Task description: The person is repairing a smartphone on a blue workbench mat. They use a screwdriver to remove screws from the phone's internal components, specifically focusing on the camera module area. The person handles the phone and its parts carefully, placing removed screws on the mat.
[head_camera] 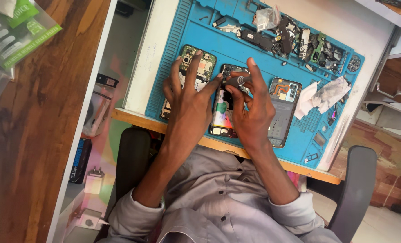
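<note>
Phone (224, 112), opened with its back cover off, lies in the middle of the blue mat (173, 58) near the surface's front edge, long axis running from that edge toward the far one. We see our right hand (252, 114) right over it, fingers (236, 92) pinching a small screwdriver (238, 81) that lies crosswise to the phone, its tip at the phone's far end. Our left hand (189, 105) sits just to the left, fingers spread, thumb pressed on the phone's left edge and the others resting on a second open phone (196, 63) beside it. A third phone body (283, 103) lies just right of our right hand. Loose parts (295, 40) crowd the mat's far edge.
</note>
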